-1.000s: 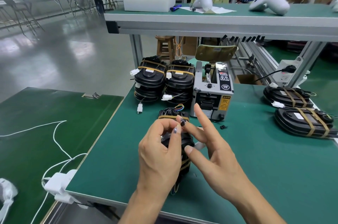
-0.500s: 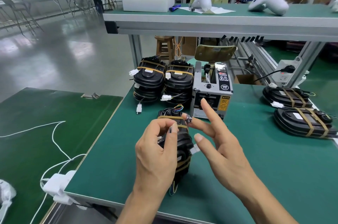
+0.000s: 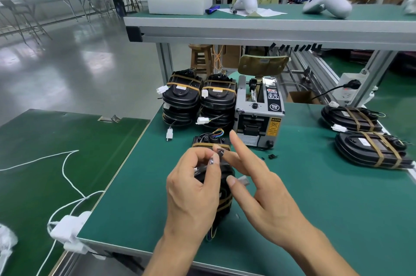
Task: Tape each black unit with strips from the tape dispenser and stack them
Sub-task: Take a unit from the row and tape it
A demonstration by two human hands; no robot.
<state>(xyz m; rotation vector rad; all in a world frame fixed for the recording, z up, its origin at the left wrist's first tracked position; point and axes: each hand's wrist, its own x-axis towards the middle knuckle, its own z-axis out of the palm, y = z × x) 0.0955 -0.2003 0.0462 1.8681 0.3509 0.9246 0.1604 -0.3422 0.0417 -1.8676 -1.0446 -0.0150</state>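
Head view, left hand (image 3: 191,188) grip pinching tape strip (image 3: 219,153) over black unit (image 3: 221,188), right hand (image 3: 258,188) released, dispenser (image 3: 258,116) label reads CAUTION

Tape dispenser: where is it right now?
Head view: the tape dispenser stands mid-table, just right of two stacks of black units, beyond the hands.

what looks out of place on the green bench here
Small black loose bits lie on the green bench mat just in front of the grey tape dispenser, apart from any unit. What they are is too small to tell. Nothing else stands out.
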